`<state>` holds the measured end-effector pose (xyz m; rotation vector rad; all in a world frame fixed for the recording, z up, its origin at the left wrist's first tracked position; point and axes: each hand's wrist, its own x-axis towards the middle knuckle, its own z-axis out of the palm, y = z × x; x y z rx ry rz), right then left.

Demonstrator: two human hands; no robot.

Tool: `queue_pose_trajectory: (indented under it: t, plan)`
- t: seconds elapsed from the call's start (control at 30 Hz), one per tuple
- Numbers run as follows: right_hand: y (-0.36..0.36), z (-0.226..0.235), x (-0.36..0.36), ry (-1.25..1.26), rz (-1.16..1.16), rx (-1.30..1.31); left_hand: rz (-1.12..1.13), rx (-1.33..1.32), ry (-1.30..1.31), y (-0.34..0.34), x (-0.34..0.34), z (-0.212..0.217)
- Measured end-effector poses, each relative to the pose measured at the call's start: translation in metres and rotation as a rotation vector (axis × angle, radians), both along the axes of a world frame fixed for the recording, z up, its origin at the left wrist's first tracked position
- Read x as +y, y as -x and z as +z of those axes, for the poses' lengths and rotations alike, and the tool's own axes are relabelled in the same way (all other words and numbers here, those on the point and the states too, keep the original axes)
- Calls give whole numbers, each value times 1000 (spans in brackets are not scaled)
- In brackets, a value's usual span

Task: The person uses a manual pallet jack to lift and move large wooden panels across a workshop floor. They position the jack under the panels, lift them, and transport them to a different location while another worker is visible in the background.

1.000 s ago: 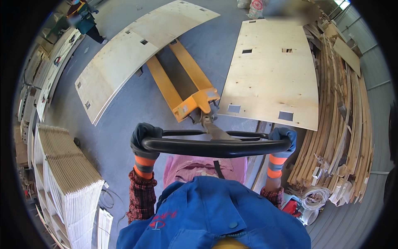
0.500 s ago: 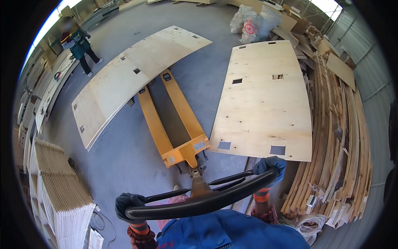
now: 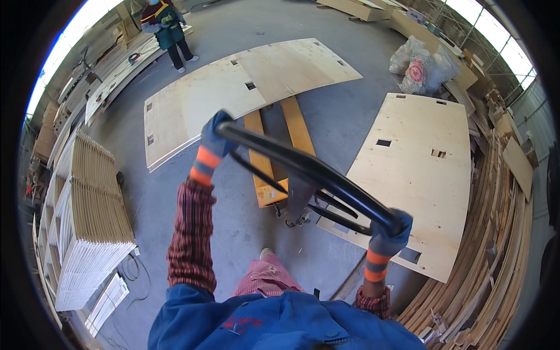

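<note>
Both of my hands wear blue-grey work gloves with orange bands at the cuffs. My left hand (image 3: 214, 134) is wrapped round the far left end of a black pallet jack handle (image 3: 309, 166). Round its near right end my right hand (image 3: 392, 232) is closed. The handle slants across the view, left end farther away. Beyond it are the pallet jack's yellow forks (image 3: 299, 125), partly hidden by the handle. Their far ends disappear beneath a plywood sheet stack (image 3: 198, 108) with small rectangular cut-outs.
At right lies another cut-out plywood panel (image 3: 423, 169), beside long timber strips (image 3: 496, 233). Stacked wooden frames (image 3: 96, 192) stand at left, near a cable (image 3: 135, 277) on the floor. A co-worker (image 3: 166, 29) stands far left by a workbench. Filled sacks (image 3: 417, 67) sit far right.
The handle has swung: its left end rose forward with my left hand, while its right end shifted slightly right. The view turned left, so the surroundings appear farther right.
</note>
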<state>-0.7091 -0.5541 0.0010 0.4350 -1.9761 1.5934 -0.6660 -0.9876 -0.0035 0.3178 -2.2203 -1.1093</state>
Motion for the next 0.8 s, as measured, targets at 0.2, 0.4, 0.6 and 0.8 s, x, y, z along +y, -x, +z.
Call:
queue_pose_trajectory:
  t: [0.2, 0.4, 0.6, 0.8]
  plan:
    - [45, -8, -18, 256, -284, -22, -14, 336, -30, 217, 35, -9]
    - [203, -10, 110, 153, -51, -142, -153, 221, -31, 144, 116, 26]
    - [321, -24, 147, 275, 409, -173, -308, 363, 143, 103, 172, 20]
    - [269, 0, 97, 27, 303, -48, -326, 212, 39, 71, 153, 25]
